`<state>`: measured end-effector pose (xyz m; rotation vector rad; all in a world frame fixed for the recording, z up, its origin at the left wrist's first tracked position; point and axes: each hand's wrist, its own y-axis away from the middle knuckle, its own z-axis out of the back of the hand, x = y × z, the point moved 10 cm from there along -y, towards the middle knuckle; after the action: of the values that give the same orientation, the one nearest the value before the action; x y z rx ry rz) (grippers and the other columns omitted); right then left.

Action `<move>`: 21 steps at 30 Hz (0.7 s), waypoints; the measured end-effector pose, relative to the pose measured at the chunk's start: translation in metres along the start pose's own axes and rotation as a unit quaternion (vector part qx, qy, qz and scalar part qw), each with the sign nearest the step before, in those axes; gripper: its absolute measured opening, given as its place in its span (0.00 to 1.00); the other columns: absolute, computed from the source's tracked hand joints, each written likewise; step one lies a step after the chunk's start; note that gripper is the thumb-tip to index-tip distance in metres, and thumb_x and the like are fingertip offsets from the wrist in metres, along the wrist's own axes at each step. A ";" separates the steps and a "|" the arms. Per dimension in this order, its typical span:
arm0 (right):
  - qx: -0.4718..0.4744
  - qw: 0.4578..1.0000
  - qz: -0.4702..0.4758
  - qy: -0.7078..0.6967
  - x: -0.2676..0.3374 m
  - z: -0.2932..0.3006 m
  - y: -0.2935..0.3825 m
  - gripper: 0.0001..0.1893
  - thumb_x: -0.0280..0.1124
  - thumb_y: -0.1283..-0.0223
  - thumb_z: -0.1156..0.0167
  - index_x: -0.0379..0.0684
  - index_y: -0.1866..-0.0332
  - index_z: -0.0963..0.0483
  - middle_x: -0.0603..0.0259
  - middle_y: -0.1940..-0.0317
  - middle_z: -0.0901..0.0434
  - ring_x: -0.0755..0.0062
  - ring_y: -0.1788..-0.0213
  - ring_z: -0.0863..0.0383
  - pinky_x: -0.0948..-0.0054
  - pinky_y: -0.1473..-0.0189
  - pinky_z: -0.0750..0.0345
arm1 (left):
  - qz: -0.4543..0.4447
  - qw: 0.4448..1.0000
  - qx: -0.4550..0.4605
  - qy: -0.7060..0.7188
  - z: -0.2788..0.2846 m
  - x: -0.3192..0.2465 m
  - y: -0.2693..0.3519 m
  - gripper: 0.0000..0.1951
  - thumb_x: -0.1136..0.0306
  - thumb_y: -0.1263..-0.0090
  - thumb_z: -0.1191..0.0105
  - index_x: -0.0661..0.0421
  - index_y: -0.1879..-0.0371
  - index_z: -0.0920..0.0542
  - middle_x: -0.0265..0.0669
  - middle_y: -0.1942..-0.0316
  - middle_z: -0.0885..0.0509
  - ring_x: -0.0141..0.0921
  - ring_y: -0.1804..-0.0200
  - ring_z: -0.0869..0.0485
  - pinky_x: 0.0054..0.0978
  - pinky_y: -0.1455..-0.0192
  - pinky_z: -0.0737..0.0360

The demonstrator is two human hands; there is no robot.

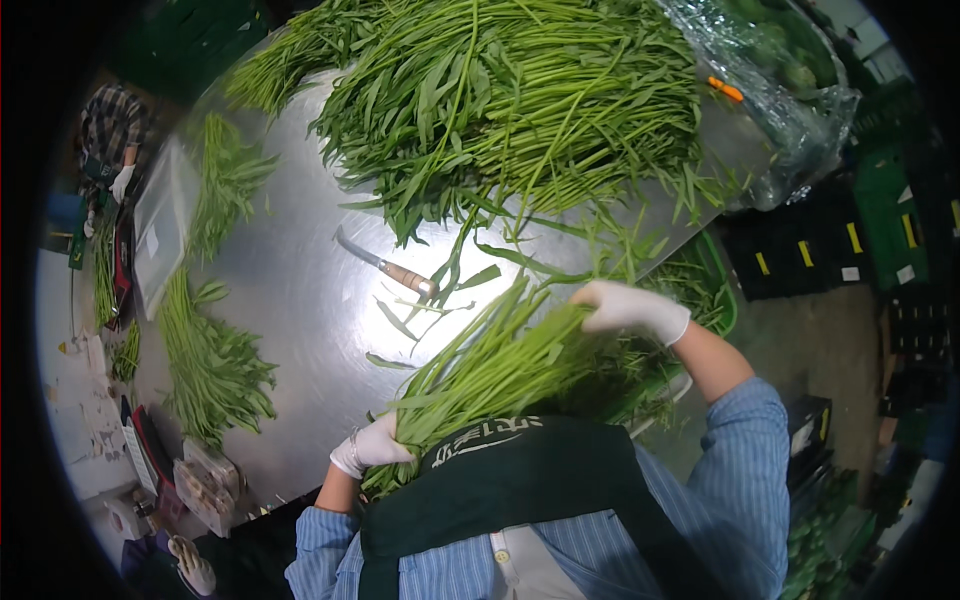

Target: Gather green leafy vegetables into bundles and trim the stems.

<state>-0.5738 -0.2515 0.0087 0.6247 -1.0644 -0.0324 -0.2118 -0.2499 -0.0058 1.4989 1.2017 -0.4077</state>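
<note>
A bunch of leafy green stems (495, 360) lies across the front of my apron, over the near edge of the steel table. My left hand (379, 444), in a white glove, is closed around its lower left end. At the upper right of the bunch is my right hand (628, 309), also gloved, with its fingers against the stems; whether it grips them is hidden. A curved-blade knife with a wooden handle (405, 277) rests on the table (307, 300) beyond the bunch, among loose leaves. Behind it a large heap of the same greens (525, 97) covers the far side.
Two smaller bunches, one at the far left (221, 180) and one nearer (210, 360), lie beside a clear plastic tray (161, 225). A green basket (724, 281) with trimmings stands at right. Plastic-wrapped produce (787, 67) and an orange tool (725, 88) sit at top right. Co-workers stand left.
</note>
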 end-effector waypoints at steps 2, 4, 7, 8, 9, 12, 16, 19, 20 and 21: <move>-0.218 0.967 -0.094 -0.095 -0.059 0.069 0.028 0.12 0.25 0.50 0.42 0.36 0.59 0.21 0.65 0.75 0.21 0.76 0.72 0.23 0.73 0.68 0.25 | -0.020 0.999 -0.011 -0.032 0.008 -0.001 0.010 0.36 0.83 0.43 0.41 0.60 0.31 0.34 0.32 0.40 0.21 0.25 0.41 0.24 0.26 0.35 0.29; -0.270 0.937 -0.100 -0.200 -0.102 0.123 0.066 0.05 0.26 0.44 0.45 0.41 0.71 0.33 0.73 0.79 0.30 0.84 0.77 0.34 0.78 0.74 0.34 | -0.039 0.992 -0.054 0.111 0.021 -0.002 0.024 0.37 0.82 0.46 0.39 0.59 0.32 0.32 0.32 0.42 0.20 0.25 0.42 0.24 0.28 0.36 0.28; -0.302 0.892 -0.230 0.246 -0.083 0.150 0.100 0.11 0.33 0.45 0.42 0.39 0.61 0.25 0.52 0.64 0.18 0.56 0.61 0.19 0.60 0.56 0.22 | -0.031 0.993 -0.066 0.092 0.018 -0.004 0.024 0.31 0.84 0.46 0.39 0.60 0.38 0.25 0.32 0.49 0.17 0.24 0.49 0.20 0.27 0.43 0.23; -0.294 0.863 -0.224 0.343 -0.063 0.138 0.098 0.14 0.36 0.46 0.42 0.38 0.57 0.24 0.48 0.58 0.17 0.51 0.54 0.17 0.57 0.50 0.22 | -0.020 0.995 -0.073 0.064 0.015 -0.005 0.020 0.29 0.84 0.46 0.39 0.60 0.41 0.24 0.31 0.51 0.15 0.24 0.52 0.19 0.26 0.46 0.22; -0.296 0.867 -0.193 0.351 -0.042 0.123 0.089 0.18 0.37 0.47 0.41 0.39 0.53 0.23 0.47 0.56 0.17 0.51 0.51 0.18 0.57 0.48 0.22 | -0.009 0.995 -0.073 0.063 0.012 -0.007 0.015 0.23 0.83 0.44 0.41 0.60 0.46 0.20 0.30 0.56 0.14 0.23 0.55 0.18 0.24 0.50 0.21; -0.308 0.926 -0.044 0.216 0.044 0.058 0.049 0.28 0.42 0.47 0.38 0.36 0.43 0.25 0.47 0.50 0.19 0.52 0.44 0.21 0.60 0.40 0.25 | 0.010 0.991 -0.133 -0.008 0.022 0.021 -0.001 0.25 0.83 0.43 0.42 0.61 0.42 0.22 0.32 0.51 0.15 0.25 0.49 0.19 0.25 0.42 0.23; -0.263 0.949 0.029 0.174 0.095 -0.026 0.007 0.45 0.57 0.46 0.35 0.32 0.32 0.36 0.39 0.43 0.25 0.48 0.47 0.19 0.60 0.44 0.21 | -0.001 0.989 -0.148 -0.010 0.006 0.006 -0.004 0.18 0.83 0.42 0.43 0.60 0.50 0.18 0.28 0.56 0.14 0.21 0.54 0.19 0.21 0.49 0.22; -0.270 0.936 -0.041 0.223 0.105 -0.060 -0.023 0.40 0.57 0.45 0.35 0.34 0.36 0.33 0.46 0.47 0.24 0.54 0.54 0.17 0.62 0.52 0.18 | 0.015 0.989 -0.145 0.007 0.001 0.016 0.001 0.22 0.85 0.43 0.45 0.60 0.47 0.19 0.29 0.52 0.15 0.23 0.51 0.19 0.23 0.45 0.23; -0.272 0.935 -0.043 0.222 0.092 -0.065 -0.030 0.40 0.57 0.45 0.35 0.34 0.36 0.33 0.46 0.47 0.24 0.54 0.54 0.17 0.62 0.52 0.18 | 0.028 0.990 -0.134 0.013 -0.001 0.020 0.001 0.26 0.87 0.44 0.46 0.60 0.43 0.21 0.31 0.49 0.16 0.24 0.48 0.20 0.24 0.42 0.24; -0.243 0.957 -0.005 0.157 0.079 -0.075 -0.043 0.31 0.48 0.42 0.35 0.36 0.40 0.31 0.47 0.51 0.22 0.53 0.53 0.16 0.62 0.49 0.19 | 0.028 0.991 -0.132 0.011 -0.002 0.021 0.002 0.26 0.87 0.44 0.46 0.60 0.43 0.21 0.31 0.49 0.16 0.24 0.48 0.20 0.24 0.42 0.24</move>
<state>-0.4610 -0.2771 0.0267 0.1776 -0.7059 -0.1917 -0.2020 -0.2386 -0.0202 1.3077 1.1787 -0.1849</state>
